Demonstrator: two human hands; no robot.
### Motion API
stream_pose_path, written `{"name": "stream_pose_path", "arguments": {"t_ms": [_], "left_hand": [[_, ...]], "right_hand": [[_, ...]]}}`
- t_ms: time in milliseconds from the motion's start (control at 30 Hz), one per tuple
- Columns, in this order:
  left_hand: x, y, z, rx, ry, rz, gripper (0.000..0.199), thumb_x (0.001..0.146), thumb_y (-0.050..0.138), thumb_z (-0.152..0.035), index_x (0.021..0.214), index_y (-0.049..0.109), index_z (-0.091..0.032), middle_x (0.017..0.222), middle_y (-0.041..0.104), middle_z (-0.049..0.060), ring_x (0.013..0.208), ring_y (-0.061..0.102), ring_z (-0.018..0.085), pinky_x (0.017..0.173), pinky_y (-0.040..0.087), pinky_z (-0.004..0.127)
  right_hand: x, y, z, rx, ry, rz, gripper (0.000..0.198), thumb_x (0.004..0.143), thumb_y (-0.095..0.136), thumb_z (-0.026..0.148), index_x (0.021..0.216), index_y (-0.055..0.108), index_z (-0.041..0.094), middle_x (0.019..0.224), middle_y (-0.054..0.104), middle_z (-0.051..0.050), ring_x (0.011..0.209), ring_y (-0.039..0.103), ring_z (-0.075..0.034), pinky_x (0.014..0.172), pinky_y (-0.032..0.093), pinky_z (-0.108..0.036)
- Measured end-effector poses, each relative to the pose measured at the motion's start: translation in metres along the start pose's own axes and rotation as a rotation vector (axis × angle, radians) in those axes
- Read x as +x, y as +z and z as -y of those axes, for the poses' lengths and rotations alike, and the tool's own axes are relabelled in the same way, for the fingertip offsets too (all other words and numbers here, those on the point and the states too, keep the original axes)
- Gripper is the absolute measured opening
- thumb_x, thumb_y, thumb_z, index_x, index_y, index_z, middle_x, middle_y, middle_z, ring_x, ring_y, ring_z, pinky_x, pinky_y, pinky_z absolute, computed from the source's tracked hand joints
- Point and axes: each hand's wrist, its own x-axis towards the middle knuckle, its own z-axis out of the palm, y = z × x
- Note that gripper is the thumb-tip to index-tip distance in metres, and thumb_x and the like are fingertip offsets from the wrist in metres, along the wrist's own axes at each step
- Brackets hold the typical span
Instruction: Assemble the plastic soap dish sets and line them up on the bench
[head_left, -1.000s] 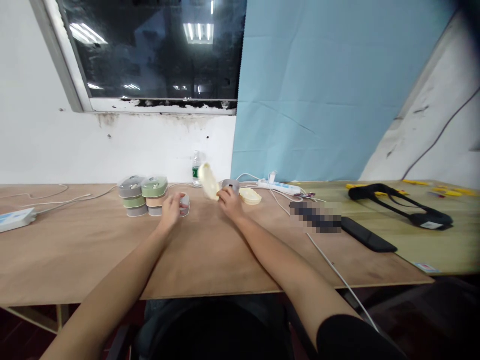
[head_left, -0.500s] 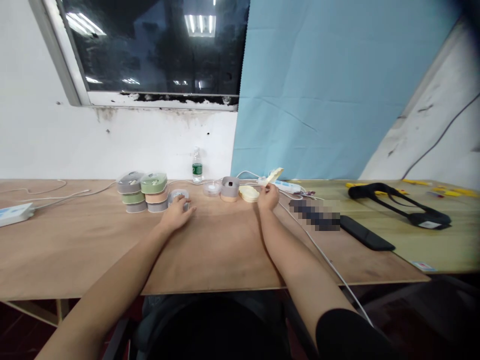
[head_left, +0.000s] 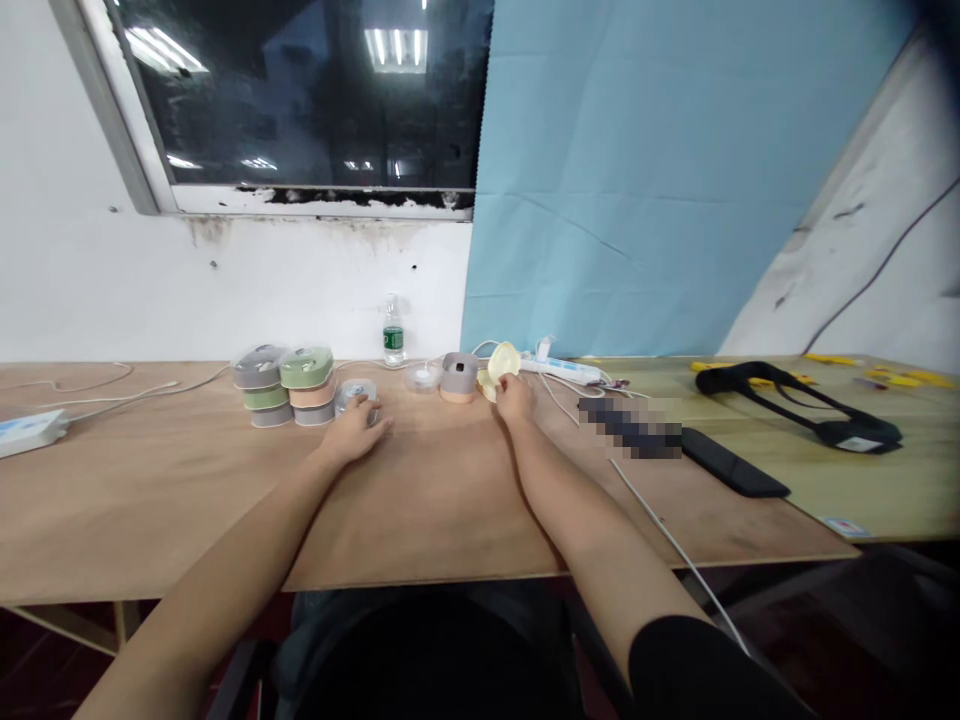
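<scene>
My left fingers (head_left: 361, 404), partly spread, rest at a clear container (head_left: 355, 388); whether they grip it I cannot tell. Rightward, my right fingers (head_left: 508, 382) pinch the cream lid (head_left: 504, 356) by its lower edge, tilted up over the worktop (head_left: 442, 480). It looks light, stiff, perhaps slick: best held by the rim.

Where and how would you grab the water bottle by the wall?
Probably around the middle of the bottle, at its green label, coming from the table's near side. It stands upright and slim, so a wrapping grip should suit; the wall behind blocks a rear approach.
</scene>
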Motion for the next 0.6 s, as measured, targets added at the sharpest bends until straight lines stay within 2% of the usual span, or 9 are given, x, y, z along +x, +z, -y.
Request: {"name": "stream_pose_path", "arguments": {"t_ms": [167,300,400,500,600], "left_hand": [[-0.0005,0.0001,-0.0002,-0.022,0.006,0.029,0.063,0.082,0.046,-0.063,0.124,0.055,-0.017,0.14,0.038,0.017,0.115,0.054,0.03,0.102,0.04,0.042],[-0.0013,-0.0007,-0.0011,-0.018,0.015,0.047,0.064,0.082,0.047,-0.063,0.125,0.055,-0.016,0.142,0.036,0.017,0.115,0.055,0.029,0.102,0.04,0.041],[-0.0022,-0.0019,-0.0022,-0.006,0.016,0.059,0.065,0.082,0.046,-0.064,0.126,0.055,-0.016,0.142,0.035,0.017,0.114,0.055,0.029,0.102,0.04,0.041],[-0.003,-0.0029,-0.0036,-0.003,0.019,0.075,0.065,0.083,0.046,-0.063,0.126,0.054,-0.015,0.143,0.033,0.018,0.114,0.055,0.029,0.102,0.04,0.041],[-0.0036,-0.0039,-0.0053,-0.006,0.022,0.082,0.065,0.083,0.046,-0.062,0.127,0.054,-0.014,0.144,0.032,0.019,0.113,0.056,0.029,0.102,0.04,0.041]], "right_hand": [[-0.0016,-0.0006,0.0009,0.024,0.005,-0.041,0.024,0.08,0.05,0.016,0.095,0.068,0.018,0.097,0.059,-0.01,0.094,0.05,-0.023,0.085,0.036,-0.033],[-0.001,-0.0044,0.0006,0.133,0.105,-0.108,0.026,0.077,0.045,0.011,0.088,0.068,0.016,0.103,0.054,-0.011,0.098,0.049,-0.024,0.087,0.038,-0.034],[0.0001,-0.0043,0.0005,0.199,0.137,-0.127,0.031,0.077,0.043,0.012,0.098,0.066,0.016,0.112,0.051,-0.013,0.104,0.047,-0.025,0.092,0.036,-0.036],[0.0005,-0.0012,-0.0003,0.219,0.127,-0.083,0.032,0.082,0.046,0.023,0.107,0.064,0.016,0.119,0.049,-0.015,0.112,0.045,-0.027,0.097,0.034,-0.04],[0.0006,0.0012,-0.0017,0.209,0.165,0.015,0.035,0.084,0.05,0.041,0.098,0.066,0.014,0.118,0.05,-0.017,0.108,0.047,-0.028,0.097,0.035,-0.041]]}}
